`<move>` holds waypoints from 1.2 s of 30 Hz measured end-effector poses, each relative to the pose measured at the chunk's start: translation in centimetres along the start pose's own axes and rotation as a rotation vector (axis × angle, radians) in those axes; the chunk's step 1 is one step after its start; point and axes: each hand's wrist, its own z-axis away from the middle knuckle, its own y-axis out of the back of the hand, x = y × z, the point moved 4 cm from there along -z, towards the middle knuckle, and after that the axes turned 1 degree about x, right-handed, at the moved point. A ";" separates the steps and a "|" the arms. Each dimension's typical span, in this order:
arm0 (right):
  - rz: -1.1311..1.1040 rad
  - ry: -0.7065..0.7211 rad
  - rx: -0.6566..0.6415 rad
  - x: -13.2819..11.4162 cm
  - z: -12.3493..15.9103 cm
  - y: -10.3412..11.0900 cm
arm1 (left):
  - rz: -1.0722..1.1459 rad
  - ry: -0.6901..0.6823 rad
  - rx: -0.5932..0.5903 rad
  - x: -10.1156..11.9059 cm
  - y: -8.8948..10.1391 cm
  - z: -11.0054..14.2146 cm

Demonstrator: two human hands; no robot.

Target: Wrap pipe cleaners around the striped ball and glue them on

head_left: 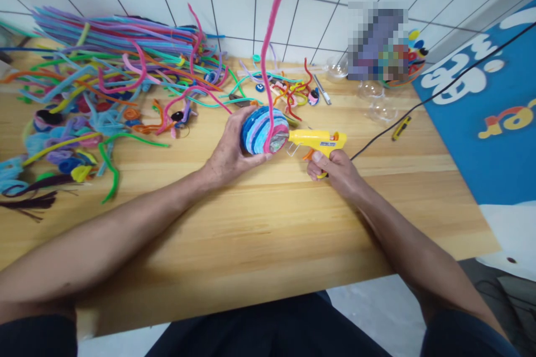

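My left hand (231, 148) is wrapped round a ball (256, 131) covered in coils of blue, purple and pink pipe cleaner. From the ball's right side a long pink pipe cleaner (268, 50) rises past the top of the view. A small greyish patch shows inside the pink coil. My right hand (335, 170) grips a yellow glue gun (314, 138) by its handle, fingers near the orange trigger. The gun's nozzle points left and is at the patch on the ball; whether it touches I cannot tell.
Loose pipe cleaners and small finished pieces (62, 162) spread over the left of the wooden table (259, 245). A bundle of pipe cleaners (117, 36) lies by the tiled wall. Clear plastic balls (383, 110), a yellow cutter (401, 128) and a black cord (402, 114) are at right.
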 end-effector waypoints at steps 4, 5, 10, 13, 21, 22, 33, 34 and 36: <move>0.010 -0.005 0.005 0.1 0.1 0.1 | -0.014 0.000 -0.007 0.2 0.0 -0.1; 0.016 -0.006 0.007 0.1 0.1 0.1 | -0.020 0.001 -0.011 0.2 0.0 -0.1; 0.049 0.005 0.008 0.3 0.1 0.3 | -0.047 0.009 -0.015 0.1 0.1 -0.2; 0.060 0.016 0.002 0.4 0.0 0.3 | -0.047 0.023 -0.012 0.1 0.1 -0.1; 0.089 0.020 -0.006 0.2 0.1 0.2 | -0.030 -0.003 -0.019 0.2 0.1 -0.2; 0.113 0.023 -0.012 0.1 0.1 0.2 | -0.034 -0.001 -0.024 0.1 0.1 -0.1; 0.069 0.040 0.041 0.8 0.5 0.3 | 0.019 0.030 -0.011 -0.6 -0.1 0.1; 0.040 0.035 0.058 0.8 0.5 0.3 | 0.025 0.035 -0.010 -0.6 -0.1 0.2; 0.003 0.028 0.091 0.9 0.5 0.4 | 0.037 0.042 -0.007 -0.7 -0.1 0.2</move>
